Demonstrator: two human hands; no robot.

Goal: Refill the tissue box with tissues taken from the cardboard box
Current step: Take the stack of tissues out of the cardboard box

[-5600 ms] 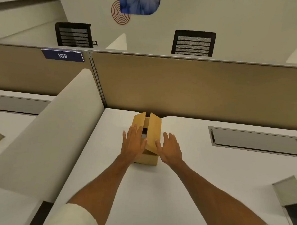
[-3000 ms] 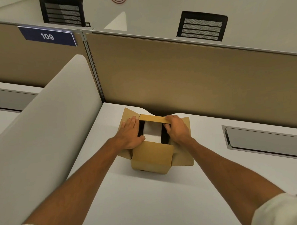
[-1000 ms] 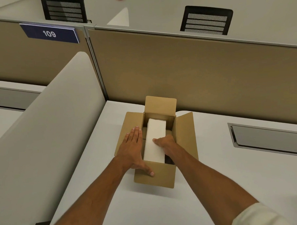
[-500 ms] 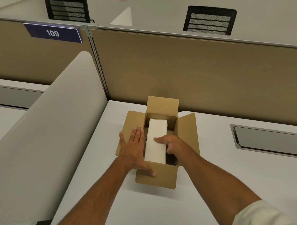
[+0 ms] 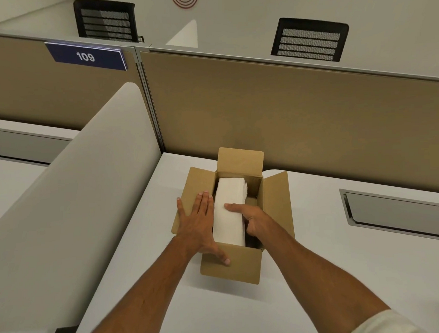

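Observation:
A brown cardboard box [image 5: 278, 204] stands on the white desk with all its flaps folded out. Inside it lies a white stack of tissues [image 5: 229, 208], running front to back. My left hand [image 5: 199, 225] lies flat on the box's left flap, fingers spread, the thumb on the near flap. My right hand [image 5: 251, 217] is inside the box on the stack's right side, thumb on top of the tissues and the other fingers curled down along the stack's side. The tissue box is out of view.
A tan partition [image 5: 299, 117] rises just behind the box. A curved white divider [image 5: 83, 192] borders the desk on the left. A recessed grey cable tray [image 5: 396, 212] sits in the desk at the right. Black chairs [image 5: 311, 40] stand beyond the partition.
Since the box flaps were opened, my right hand has gone into the box and closed around the tissue stack's right side. My left hand has stayed pressed on the left flap.

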